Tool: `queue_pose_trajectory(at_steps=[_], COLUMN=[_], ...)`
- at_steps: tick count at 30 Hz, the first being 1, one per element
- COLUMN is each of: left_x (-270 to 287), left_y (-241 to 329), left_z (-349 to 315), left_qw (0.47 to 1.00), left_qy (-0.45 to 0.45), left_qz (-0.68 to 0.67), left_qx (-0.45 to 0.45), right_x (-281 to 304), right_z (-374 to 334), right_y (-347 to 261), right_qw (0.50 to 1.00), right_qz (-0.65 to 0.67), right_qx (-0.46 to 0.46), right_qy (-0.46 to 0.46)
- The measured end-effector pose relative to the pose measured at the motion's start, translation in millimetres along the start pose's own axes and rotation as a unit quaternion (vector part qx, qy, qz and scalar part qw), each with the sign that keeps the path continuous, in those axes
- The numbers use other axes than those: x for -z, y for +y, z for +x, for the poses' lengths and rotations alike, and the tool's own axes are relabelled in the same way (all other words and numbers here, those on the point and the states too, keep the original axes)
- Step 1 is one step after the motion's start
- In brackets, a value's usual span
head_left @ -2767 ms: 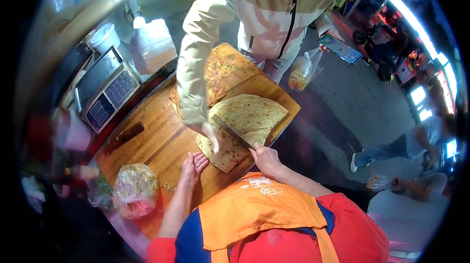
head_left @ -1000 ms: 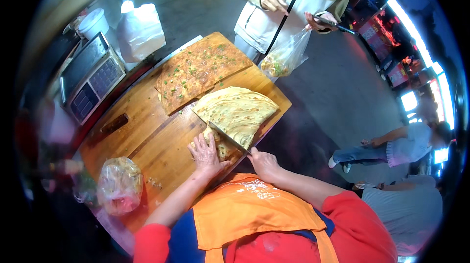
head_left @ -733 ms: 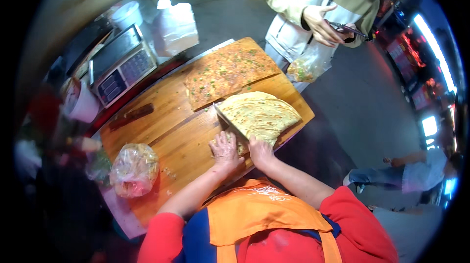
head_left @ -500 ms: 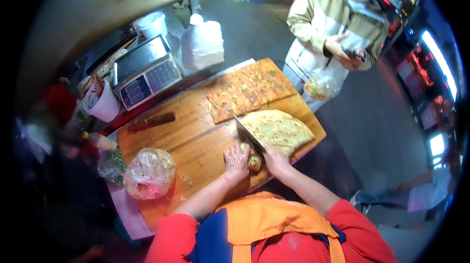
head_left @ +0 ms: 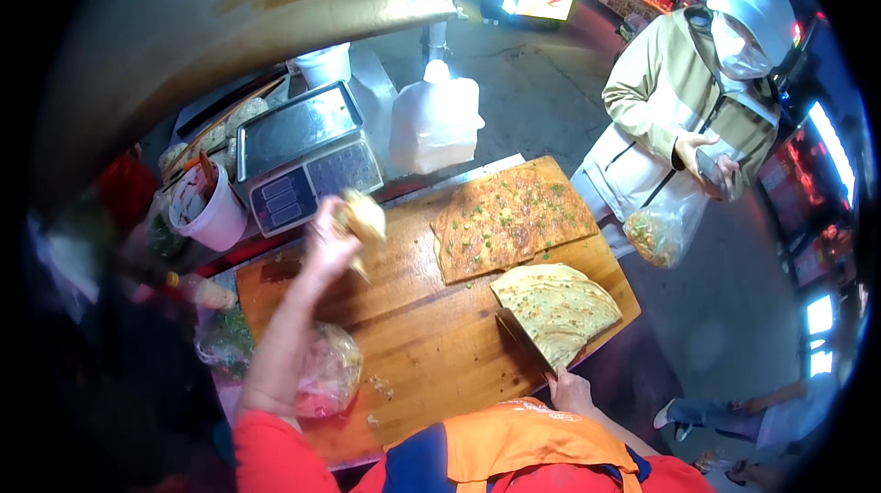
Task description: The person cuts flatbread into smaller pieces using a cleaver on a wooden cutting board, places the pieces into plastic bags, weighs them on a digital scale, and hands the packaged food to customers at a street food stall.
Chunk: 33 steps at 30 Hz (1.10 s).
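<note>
My left hand (head_left: 326, 243) is raised over the far left of the wooden cutting board (head_left: 418, 346), beside the scale. It grips some cut pieces of flatbread (head_left: 363, 216), blurred by motion. My right hand (head_left: 571, 390) holds a knife (head_left: 525, 339) by its handle at the board's near right edge. The wide blade stands against the cut side of a pale layered flatbread (head_left: 560, 306). Behind that lies a reddish-brown rectangular flatbread (head_left: 514, 218) sprinkled with green bits.
A digital scale (head_left: 312, 179) stands past the board's far left, with a white jug (head_left: 435, 124) and a white bucket (head_left: 217, 214) around it. A clear plastic bag (head_left: 332, 370) sits at left. Across the board, a person (head_left: 679, 99) holds a phone and a filled bag (head_left: 663, 234).
My left hand has lifted cut flatbread pieces off the board and swung left toward the scale. The knife has stayed by the layered flatbread. The view has shifted.
</note>
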<state>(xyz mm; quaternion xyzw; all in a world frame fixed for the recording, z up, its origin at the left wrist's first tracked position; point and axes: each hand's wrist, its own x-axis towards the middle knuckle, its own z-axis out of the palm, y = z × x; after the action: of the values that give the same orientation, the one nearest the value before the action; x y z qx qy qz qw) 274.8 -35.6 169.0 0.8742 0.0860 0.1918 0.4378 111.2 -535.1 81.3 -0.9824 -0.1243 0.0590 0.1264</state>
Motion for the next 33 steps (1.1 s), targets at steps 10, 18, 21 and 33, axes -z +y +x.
queue_pose_trajectory(at_steps=[10,18,21,33], left_x=[66,-47,-96,-99], left_y=[-79,-72,-45,-51], left_z=[183,90,-28,-179], left_qw=[0.911,0.893,0.917,0.853], left_qy=[-0.025,0.197,-0.119,-0.394], left_qz=[0.410,0.294,0.160,0.207], left_qx=[0.025,-0.279,-0.346,-0.274], right_x=[-12,-22,-22,-19], right_z=[5,3,3,6], right_y=[-5,7,7,11], right_qw=[0.998,0.997,0.997,0.999], right_qz=[-0.044,-0.044,-0.038,-0.030], right_qx=[-0.040,-0.043,-0.048,-0.030], right_qy=[-0.031,-0.043,-0.040,-0.009])
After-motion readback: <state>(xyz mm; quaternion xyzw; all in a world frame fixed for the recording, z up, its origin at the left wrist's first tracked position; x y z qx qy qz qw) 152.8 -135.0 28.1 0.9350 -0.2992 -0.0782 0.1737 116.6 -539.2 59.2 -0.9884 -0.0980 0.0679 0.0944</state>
